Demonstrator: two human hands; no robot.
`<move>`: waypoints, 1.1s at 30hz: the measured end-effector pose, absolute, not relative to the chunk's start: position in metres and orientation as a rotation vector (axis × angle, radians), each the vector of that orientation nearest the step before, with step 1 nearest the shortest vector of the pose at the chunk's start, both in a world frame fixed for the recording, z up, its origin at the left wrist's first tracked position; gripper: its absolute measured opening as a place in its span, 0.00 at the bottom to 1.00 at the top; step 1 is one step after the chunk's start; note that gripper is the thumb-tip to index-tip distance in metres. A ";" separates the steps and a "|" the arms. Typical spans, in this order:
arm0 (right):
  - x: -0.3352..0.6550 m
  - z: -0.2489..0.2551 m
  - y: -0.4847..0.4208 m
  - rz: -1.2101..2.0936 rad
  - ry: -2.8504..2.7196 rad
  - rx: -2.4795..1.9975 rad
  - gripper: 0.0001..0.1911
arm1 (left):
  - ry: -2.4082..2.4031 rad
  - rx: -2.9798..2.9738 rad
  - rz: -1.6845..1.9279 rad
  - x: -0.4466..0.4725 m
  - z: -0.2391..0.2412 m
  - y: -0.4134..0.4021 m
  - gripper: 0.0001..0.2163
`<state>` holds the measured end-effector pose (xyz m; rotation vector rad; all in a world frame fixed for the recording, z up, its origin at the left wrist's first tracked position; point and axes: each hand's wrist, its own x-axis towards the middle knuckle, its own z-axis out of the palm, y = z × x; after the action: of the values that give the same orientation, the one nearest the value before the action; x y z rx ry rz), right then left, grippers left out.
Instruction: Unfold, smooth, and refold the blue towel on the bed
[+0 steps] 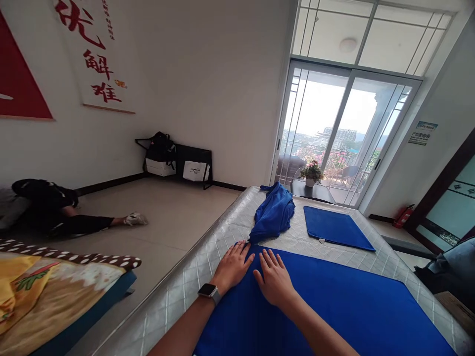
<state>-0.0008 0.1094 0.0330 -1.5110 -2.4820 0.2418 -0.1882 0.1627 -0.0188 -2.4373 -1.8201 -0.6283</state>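
Observation:
A large blue cloth point(334, 296) is spread flat over the near part of a pale quilted mattress point(208, 247). Both palms rest on its far left corner area. My left hand point(233, 264), below a wrist with a smartwatch point(210, 291), lies flat with fingers stretched toward the far edge. Beside it, my right hand point(274, 277) is flat too, its fingers slightly spread. Just beyond my fingertips sits a crumpled blue cloth point(274, 212). To its right, a smaller blue cloth point(336, 227) lies flat, with a small white tag at its near edge.
A potted plant point(310, 173) stands on a dark table point(326, 194) by the sliding glass door. On the left are another bed with a patterned blanket point(74, 291) and a person on the floor point(67, 212). A black bench point(180, 155) holds a backpack point(160, 147).

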 end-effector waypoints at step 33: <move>0.232 0.024 0.093 0.309 -2.408 -1.769 0.35 | -1.785 -2.495 -0.496 -0.195 -0.022 0.168 0.28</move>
<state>0.2320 0.0931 0.0243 -1.7686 -2.4077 0.3095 -0.1952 0.1678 -0.0216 -2.4947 -1.7847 -0.4957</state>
